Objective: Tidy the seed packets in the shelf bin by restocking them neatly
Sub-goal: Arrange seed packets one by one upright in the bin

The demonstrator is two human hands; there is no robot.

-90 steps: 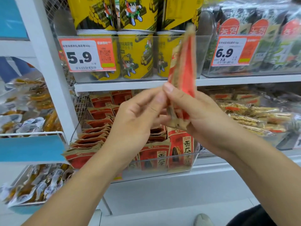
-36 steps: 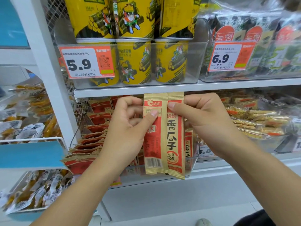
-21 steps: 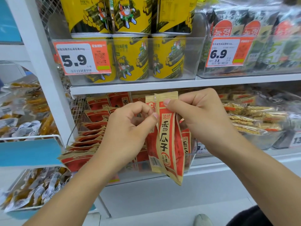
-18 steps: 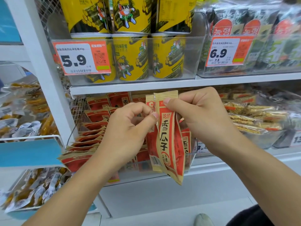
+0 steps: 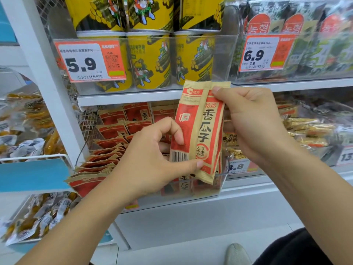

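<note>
We stand at white shop shelving (image 5: 122,99), looking forward and down, with pale floor below and the toe of a shoe (image 5: 236,254) at the bottom edge. At far left, wire baskets (image 5: 34,156) hold clear-wrapped snacks behind a blue panel. On the upper shelf, yellow tubs (image 5: 150,60) with a cartoon figure sit in a clear tray, whose orange price tag (image 5: 89,61) reads "5.9". Further right, dark green bags with Korean lettering stand behind a second tag (image 5: 264,53) reading "6.9", with "7.5" in smaller print.

On the shelf beneath, a clear bin (image 5: 210,190) holds red and tan seed packets (image 5: 107,148), many lying fanned and slanted toward the left side. In front of the bin, above its right half, we hold two held packets (image 5: 198,131) upright and overlapping, between both hands. Our left hand (image 5: 152,159) grips them low down, thumb pressed across the bottom front and forefinger curled on the left packet's face, just above a barcode. Our right hand (image 5: 254,121) grips the top right corner, thumb on the front and fingers curled behind. The front packet shows large Chinese characters "香瓜子" under the brand "洽洽". Right of the bin, a tag (image 5: 238,166) partly hidden by the packets shows ".8", and clear packs of golden snack bars (image 5: 309,129) lie beyond.
</note>
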